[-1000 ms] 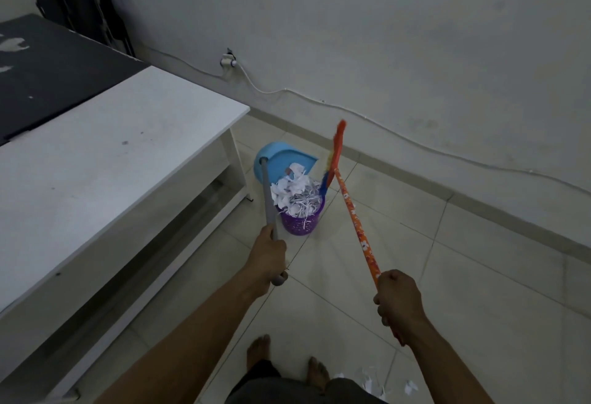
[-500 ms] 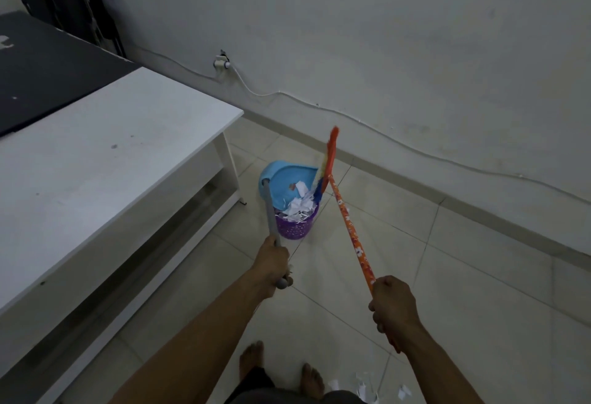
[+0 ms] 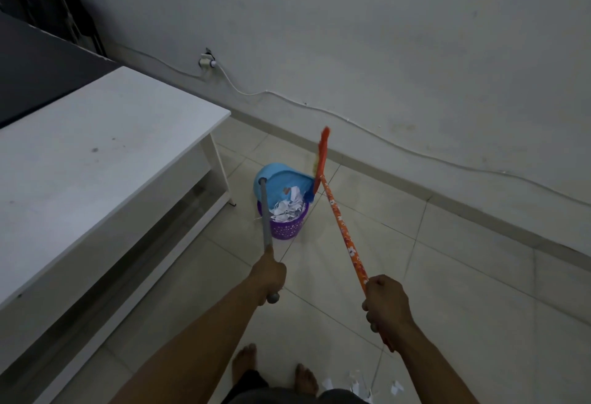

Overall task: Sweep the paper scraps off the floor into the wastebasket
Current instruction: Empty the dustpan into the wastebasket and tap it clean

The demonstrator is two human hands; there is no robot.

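A small purple wastebasket stands on the tiled floor, heaped with white paper scraps. A blue dustpan is tipped over its far rim, held by a long grey handle that my left hand grips. My right hand is closed on the orange patterned broom handle; the orange broom head rises beside the dustpan, just right of the basket. A few white scraps lie on the floor by my bare feet.
A white table with a lower shelf fills the left; its leg stands close to the basket's left. A dark surface lies behind it. The wall carries a white cable and a socket.
The paper heap has sunk lower into the basket and the dustpan now holds only a few scraps. The broom head has shifted slightly away from the pile. Both hands keep their grips.
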